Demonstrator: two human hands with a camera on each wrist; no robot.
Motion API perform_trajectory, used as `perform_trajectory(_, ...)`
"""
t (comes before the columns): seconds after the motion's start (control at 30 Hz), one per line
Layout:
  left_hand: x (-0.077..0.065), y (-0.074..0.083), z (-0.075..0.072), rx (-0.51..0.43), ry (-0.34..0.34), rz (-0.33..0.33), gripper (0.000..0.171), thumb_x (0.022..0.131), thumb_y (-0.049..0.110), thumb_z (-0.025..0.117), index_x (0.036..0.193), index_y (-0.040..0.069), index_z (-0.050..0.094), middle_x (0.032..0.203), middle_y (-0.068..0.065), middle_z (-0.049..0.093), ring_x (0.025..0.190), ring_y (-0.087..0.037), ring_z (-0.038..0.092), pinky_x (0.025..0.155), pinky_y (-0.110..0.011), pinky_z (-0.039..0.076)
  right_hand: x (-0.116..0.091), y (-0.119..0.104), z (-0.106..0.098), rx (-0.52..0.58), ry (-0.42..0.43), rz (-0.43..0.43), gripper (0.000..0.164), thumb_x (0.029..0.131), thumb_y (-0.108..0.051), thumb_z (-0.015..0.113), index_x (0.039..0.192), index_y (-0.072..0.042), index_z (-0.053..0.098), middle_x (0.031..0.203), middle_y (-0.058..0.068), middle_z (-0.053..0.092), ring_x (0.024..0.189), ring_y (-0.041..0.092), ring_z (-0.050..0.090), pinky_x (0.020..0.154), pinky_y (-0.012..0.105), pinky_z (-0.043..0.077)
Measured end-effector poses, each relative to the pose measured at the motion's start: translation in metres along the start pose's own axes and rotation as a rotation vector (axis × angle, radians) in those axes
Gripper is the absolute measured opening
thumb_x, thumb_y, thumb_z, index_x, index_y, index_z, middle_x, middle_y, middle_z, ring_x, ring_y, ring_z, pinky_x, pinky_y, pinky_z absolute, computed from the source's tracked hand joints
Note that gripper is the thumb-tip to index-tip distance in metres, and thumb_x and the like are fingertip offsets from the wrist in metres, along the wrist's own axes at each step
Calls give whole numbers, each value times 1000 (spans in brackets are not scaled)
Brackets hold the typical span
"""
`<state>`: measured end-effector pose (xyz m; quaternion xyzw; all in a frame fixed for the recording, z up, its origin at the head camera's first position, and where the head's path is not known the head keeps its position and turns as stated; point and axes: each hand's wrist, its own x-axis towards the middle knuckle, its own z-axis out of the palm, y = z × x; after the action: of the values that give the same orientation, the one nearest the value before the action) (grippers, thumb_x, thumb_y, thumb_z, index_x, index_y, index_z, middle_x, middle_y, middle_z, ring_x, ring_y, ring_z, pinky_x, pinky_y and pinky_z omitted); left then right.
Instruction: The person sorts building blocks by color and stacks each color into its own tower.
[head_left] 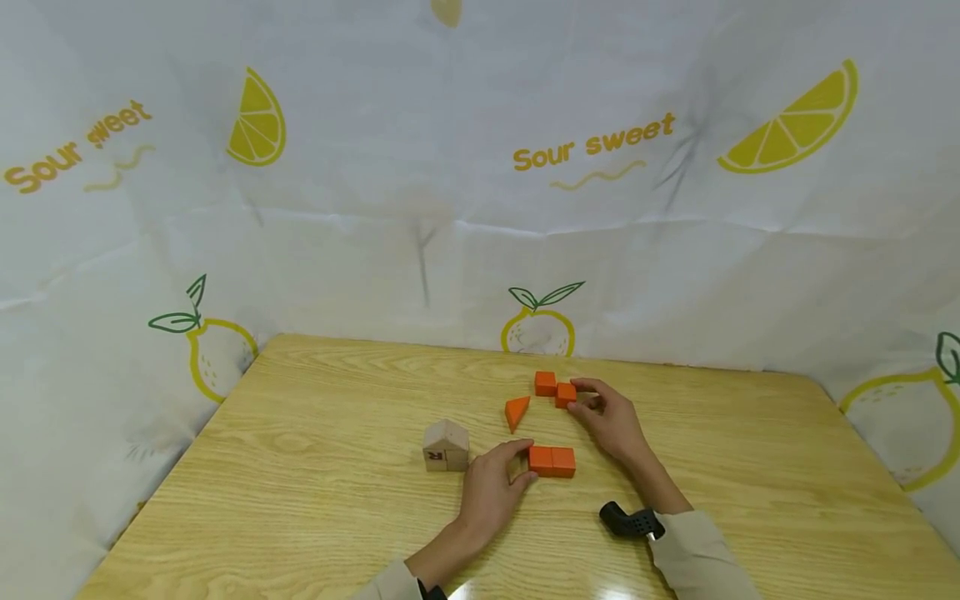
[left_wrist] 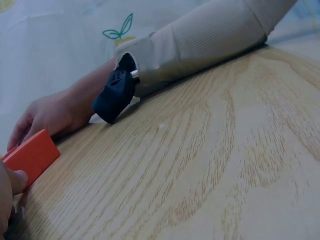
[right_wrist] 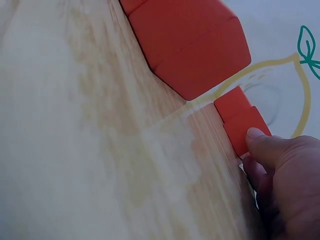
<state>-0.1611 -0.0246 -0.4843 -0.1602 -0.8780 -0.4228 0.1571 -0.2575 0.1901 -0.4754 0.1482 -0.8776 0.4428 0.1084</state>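
Observation:
My left hand point(head_left: 489, 490) holds the left end of two orange blocks point(head_left: 552, 462) lying side by side, thumb at the near face and index finger at the far one. In the left wrist view its thumb point(left_wrist: 20, 176) touches an orange block point(left_wrist: 36, 154). Farther back, my right hand point(head_left: 611, 421) pinches a small orange cube point(head_left: 566, 396) between thumb and fingers. A second orange cube point(head_left: 545, 383) sits right at that cube's left. Between the two groups lies an orange triangular block point(head_left: 516, 412). The right wrist view shows the pinched cube point(right_wrist: 245, 130) close up.
Left of my left hand stands a small house shape of plain wooden blocks point(head_left: 446, 447), one marked with a letter R. A black wrist device point(head_left: 632, 522) sits at my right cuff. A white lemon-print cloth point(head_left: 360, 275) hangs behind the wooden table point(head_left: 300, 500).

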Motion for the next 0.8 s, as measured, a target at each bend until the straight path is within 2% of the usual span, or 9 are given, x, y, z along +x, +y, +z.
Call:
perform_trajectory(0.07, 0, 0, 0, -6, -3, 1, 42, 80, 16, 78, 119, 8, 67, 114, -6, 67, 41, 5, 29, 65, -22, 46, -1, 1, 1, 3, 4, 5, 38, 90, -16, 68, 126, -7, 60, 114, 12, 64, 88, 23, 61, 72, 32, 49)
perform_trajectory(0.4, 0, 0, 0, -5, 2, 17, 43, 79, 15, 78, 120, 8, 66, 115, -6, 67, 43, 5, 30, 69, -23, 47, -4, 2, 3, 21, 25, -5, 37, 89, -15, 70, 124, -6, 62, 110, 11, 65, 88, 23, 63, 73, 31, 51)
perform_trajectory(0.67, -1, 0, -1, -21, -8, 7, 43, 80, 14, 78, 120, 8, 66, 114, -8, 67, 42, 5, 30, 57, -19, 41, -10, -1, -2, 74, 55, 56, 39, 90, -24, 69, 125, -8, 62, 111, 9, 65, 94, 23, 63, 78, 27, 50)
perform_trajectory(0.8, 0, 0, -1, -4, -2, 15, 43, 79, 14, 79, 120, 8, 66, 114, -6, 67, 44, 5, 30, 65, -22, 47, -14, -2, -3, 121, 68, 58, 40, 91, -28, 68, 126, -9, 61, 112, 9, 64, 95, 20, 61, 78, 22, 49)
